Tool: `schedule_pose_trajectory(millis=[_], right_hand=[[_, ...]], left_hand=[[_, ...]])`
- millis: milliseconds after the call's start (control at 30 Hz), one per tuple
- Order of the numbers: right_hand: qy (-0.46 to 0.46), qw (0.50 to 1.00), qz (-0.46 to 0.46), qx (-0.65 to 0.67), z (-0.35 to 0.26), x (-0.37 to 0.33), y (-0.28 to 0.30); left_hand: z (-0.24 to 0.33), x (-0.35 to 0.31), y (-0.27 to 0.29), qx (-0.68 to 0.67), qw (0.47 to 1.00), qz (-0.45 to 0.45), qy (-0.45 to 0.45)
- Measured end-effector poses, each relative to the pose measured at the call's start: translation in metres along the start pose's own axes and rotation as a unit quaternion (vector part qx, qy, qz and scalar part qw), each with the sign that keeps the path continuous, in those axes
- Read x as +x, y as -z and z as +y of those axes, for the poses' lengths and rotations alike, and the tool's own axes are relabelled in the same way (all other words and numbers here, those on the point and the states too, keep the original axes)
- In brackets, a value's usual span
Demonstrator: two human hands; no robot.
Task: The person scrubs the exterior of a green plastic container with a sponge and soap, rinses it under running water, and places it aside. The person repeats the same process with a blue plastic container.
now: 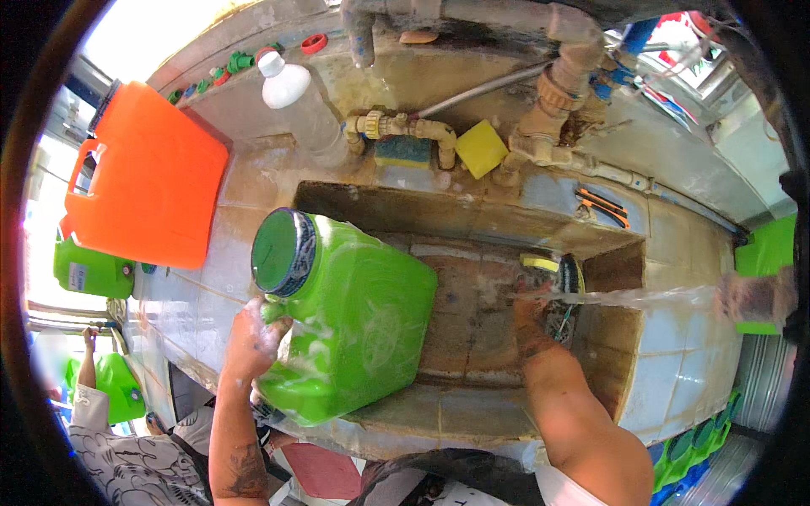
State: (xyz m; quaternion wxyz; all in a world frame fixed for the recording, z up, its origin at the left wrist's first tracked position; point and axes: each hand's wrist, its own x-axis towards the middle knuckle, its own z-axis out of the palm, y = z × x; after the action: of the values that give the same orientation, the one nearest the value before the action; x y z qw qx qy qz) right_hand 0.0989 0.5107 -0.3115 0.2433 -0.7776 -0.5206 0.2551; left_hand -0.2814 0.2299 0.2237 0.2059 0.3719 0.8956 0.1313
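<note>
A green plastic jerrycan (380, 312) with soap suds on it leans over the near left edge of the tiled sink (472, 413). Its wide dark green screw lid (277, 253) faces up and left. My left hand (251, 341), wet with foam, is closed round the can's handle beside a small green cap (272, 312). Down in the sink, my right hand (530, 316) reaches into the stream of water (641, 297); splashing hides its fingers. Right by it lies a dark rounded item (570, 277) with a yellow strip (540, 263), its kind unclear.
An orange jerrycan (160, 185) and a clear bottle (308, 114) stand on the left ledge. Pipes (405, 126), a blue-green sponge (403, 152), a yellow sponge (481, 149) and an orange-black cutter (602, 207) line the back. At lower left, a co-worker's hand (90, 337) is near another green can (118, 386).
</note>
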Motion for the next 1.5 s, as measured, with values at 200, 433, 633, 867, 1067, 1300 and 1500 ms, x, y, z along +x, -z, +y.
schedule_pose_trajectory(millis=[200, 433, 633, 867, 1067, 1300, 1500], right_hand=[[-0.065, 0.989, 0.036, -0.125, 0.045, 0.123, -0.035], [0.479, 0.867, 0.114, -0.08, 0.015, 0.117, 0.009], [0.247, 0.939, -0.238, 0.034, -0.031, -0.039, 0.105], [0.576, 0.776, -0.138, 0.219, -0.354, -0.167, 0.207], [0.373, 0.754, -0.495, 0.219, -0.405, -0.108, 0.163], [0.57, 0.809, -0.12, 0.076, -0.351, -0.249, 0.257], [0.477, 0.819, -0.303, 0.098, -0.413, -0.136, 0.305]], left_hand=[[0.002, 0.018, 0.001, -0.031, 0.998, -0.038, 0.039], [-0.001, 0.012, 0.008, -0.105, 0.984, -0.061, 0.132], [-0.007, 0.017, 0.005, -0.214, 0.958, -0.143, 0.123], [0.051, 0.011, -0.069, -0.318, 0.921, -0.218, 0.046], [0.067, 0.013, -0.077, -0.269, 0.938, -0.217, 0.0], [0.078, -0.004, -0.091, -0.267, 0.95, -0.162, -0.014], [0.112, -0.017, -0.093, -0.029, 0.97, -0.057, -0.234]])
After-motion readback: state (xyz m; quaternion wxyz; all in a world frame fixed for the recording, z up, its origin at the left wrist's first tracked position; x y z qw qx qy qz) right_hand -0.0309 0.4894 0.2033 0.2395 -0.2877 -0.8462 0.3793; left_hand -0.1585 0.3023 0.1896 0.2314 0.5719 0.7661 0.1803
